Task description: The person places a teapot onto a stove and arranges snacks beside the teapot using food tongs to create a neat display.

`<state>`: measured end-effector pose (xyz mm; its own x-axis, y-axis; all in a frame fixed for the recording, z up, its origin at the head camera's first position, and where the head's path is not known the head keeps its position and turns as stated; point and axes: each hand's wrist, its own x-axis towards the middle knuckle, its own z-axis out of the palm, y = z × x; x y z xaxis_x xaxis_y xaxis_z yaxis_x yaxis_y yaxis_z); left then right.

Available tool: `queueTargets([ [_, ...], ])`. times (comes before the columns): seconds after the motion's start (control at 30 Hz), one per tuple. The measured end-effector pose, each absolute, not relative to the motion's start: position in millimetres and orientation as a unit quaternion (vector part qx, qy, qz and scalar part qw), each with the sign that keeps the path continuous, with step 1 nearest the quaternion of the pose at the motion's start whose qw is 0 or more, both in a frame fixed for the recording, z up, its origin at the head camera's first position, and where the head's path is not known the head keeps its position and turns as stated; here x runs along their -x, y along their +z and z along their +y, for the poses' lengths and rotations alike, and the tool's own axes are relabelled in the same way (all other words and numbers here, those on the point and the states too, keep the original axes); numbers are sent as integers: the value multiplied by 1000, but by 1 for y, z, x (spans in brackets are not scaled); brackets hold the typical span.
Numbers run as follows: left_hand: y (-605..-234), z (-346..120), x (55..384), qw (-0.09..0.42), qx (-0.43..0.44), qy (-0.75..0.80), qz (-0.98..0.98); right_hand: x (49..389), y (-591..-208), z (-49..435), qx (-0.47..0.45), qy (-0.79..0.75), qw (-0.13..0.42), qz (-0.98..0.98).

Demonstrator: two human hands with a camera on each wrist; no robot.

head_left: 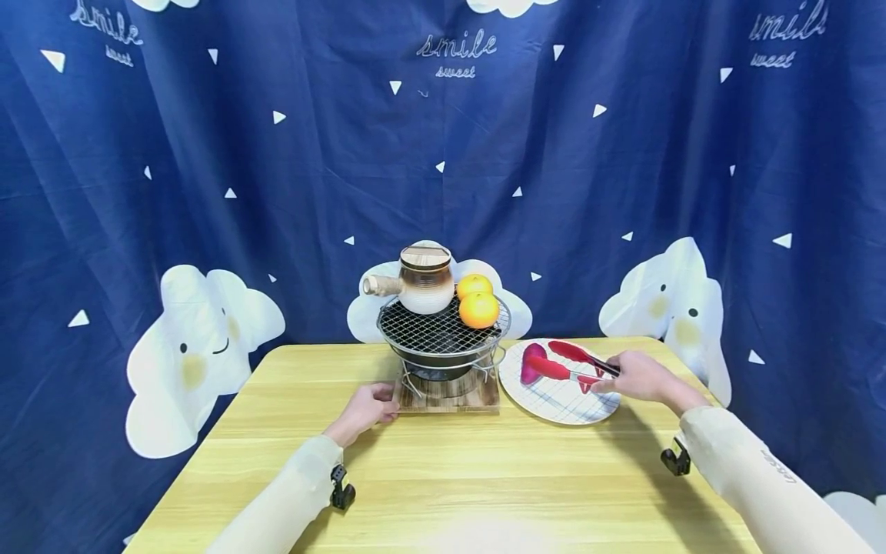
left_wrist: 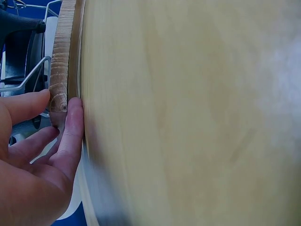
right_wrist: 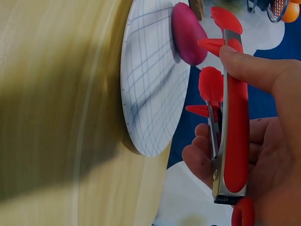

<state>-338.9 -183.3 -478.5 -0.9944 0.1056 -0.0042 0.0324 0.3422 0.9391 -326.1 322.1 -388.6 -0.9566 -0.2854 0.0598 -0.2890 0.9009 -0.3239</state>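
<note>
My left hand point(head_left: 367, 409) pinches the front left corner of the wooden board point(head_left: 450, 402) under the grill stove, thumb on top and fingers along its lower edge in the left wrist view. My right hand point(head_left: 642, 375) grips red-handled tongs point(right_wrist: 236, 132) with red tips. The tongs' tips are spread apart above the plate. Close to them, a purplish-pink oblong like a sweet potato point(right_wrist: 187, 33) lies on the left part of the round white plate point(head_left: 571, 414) with blue grid lines. In the head view one tip overlaps it.
On the stove's wire grill point(head_left: 429, 331) stands a brown and white side-handled pot point(head_left: 425, 288) with a wooden lid. Two oranges point(head_left: 479, 310) sit beside it. The light wood table point(head_left: 443, 469) meets a blue curtain point(head_left: 311, 154) at the back.
</note>
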Motion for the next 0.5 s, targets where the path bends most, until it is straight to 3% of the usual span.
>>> queueTargets([
  [0.5, -483, -183, 342, 29, -36, 578, 815, 325, -398, 317, -133, 197, -9, -971],
])
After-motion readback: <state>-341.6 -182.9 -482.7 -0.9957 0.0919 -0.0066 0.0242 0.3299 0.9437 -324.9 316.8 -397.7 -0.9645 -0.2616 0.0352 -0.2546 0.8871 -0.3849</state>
